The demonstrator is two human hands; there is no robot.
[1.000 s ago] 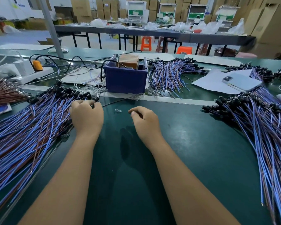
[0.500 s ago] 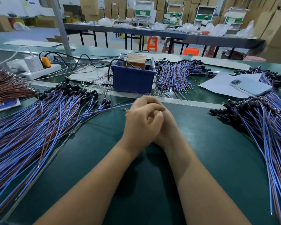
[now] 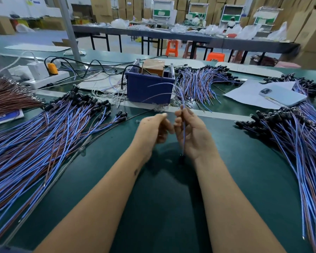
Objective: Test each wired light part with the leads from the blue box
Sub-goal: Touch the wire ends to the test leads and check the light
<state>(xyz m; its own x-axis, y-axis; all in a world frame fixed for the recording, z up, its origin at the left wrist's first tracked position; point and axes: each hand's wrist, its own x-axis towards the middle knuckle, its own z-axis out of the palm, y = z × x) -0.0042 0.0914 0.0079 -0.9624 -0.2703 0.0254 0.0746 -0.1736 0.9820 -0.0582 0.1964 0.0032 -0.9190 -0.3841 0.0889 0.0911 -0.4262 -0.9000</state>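
Head view shows the right hand (image 3: pixel 193 133) pinching one wired light part (image 3: pixel 183 128) between thumb and fingers, its blue wire running across the palm with the dark lamp end hanging just below the wrist and the free wire ends rising toward the blue box (image 3: pixel 150 87). The left hand (image 3: pixel 152 130) is loosely curled just beside it; whether it grips a lead cannot be told from this angle. Half a second ago the two hands were clasped together low over the mat; they have since separated and lifted, and one part has come away from the left pile (image 3: pixel 44 136). In my judgement this means a fresh part is being presented to the leads, and testing of it has not yet begun. Both hands hover over the dark green mat (image 3: pixel 162 198), between the left pile and a second pile (image 3: pixel 295 143) at right. Behind the blue box lie a power strip (image 3: pixel 46 79), a phone (image 3: pixel 283 97) on white paper, and further wire bundles. Beyond stand long tables, orange stools and stacked cartons.
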